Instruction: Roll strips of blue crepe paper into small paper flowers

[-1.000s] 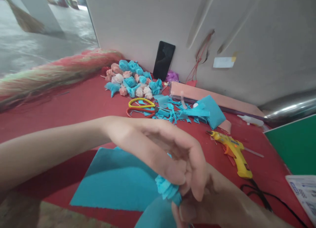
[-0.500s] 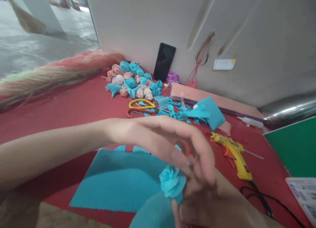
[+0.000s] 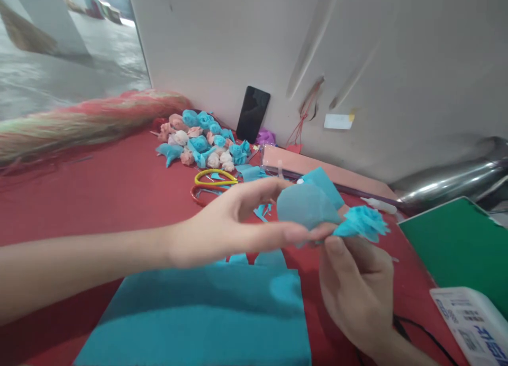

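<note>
My right hand (image 3: 357, 292) pinches the base of a ruffled blue paper flower (image 3: 365, 223), which lies on its side with its bloom pointing right. My left hand (image 3: 246, 220) reaches in from the left, its thumb and fingers closed on a rounded blue paper petal (image 3: 305, 204) beside the flower's base. The fingertips of both hands meet there, and whether petal and flower touch is hard to make out. Below them a large blue paper sheet (image 3: 198, 313) covers the near table, with cut blue pieces (image 3: 270, 259) along its far edge.
On the red table (image 3: 99, 197) lie a pile of paper flowers (image 3: 198, 141) and scissors (image 3: 216, 176). A phone (image 3: 253, 113) leans on the wall. A green board (image 3: 456, 249), a white labelled box (image 3: 468, 323) and a black cord (image 3: 428, 334) are at right.
Both hands have risen and drawn apart. The flower has moved up and right and tipped sideways, and the petal has come up too. The yellow glue gun is now hidden. The view has shifted.
</note>
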`<action>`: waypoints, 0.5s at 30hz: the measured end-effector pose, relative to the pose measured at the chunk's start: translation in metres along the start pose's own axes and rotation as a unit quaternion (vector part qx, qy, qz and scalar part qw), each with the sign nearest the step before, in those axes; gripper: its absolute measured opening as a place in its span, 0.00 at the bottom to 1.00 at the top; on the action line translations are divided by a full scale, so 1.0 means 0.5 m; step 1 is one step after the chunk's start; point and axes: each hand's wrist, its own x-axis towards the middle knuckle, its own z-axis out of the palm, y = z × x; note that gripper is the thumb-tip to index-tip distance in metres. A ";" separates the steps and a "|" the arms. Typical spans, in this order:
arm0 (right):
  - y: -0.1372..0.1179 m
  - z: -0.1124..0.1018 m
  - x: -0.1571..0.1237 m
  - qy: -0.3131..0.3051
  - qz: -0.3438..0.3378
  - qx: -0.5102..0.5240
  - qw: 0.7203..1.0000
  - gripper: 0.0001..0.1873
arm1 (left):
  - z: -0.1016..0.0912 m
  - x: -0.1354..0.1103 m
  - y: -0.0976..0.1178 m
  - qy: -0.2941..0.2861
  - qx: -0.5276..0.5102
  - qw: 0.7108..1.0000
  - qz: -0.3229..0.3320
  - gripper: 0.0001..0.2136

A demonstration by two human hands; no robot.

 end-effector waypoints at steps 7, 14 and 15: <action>0.002 -0.004 0.009 -0.047 -0.140 -0.082 0.986 0.11 | 0.024 -0.012 -0.020 0.097 0.114 0.988 0.033 0.04; 0.013 -0.011 0.001 -0.094 -0.194 -0.180 0.960 0.10 | 0.003 -0.004 0.008 0.080 0.222 0.968 0.084 0.04; 0.014 -0.011 0.000 -0.089 -0.182 -0.191 0.961 0.10 | 0.002 -0.003 0.011 0.058 0.221 0.968 0.100 0.04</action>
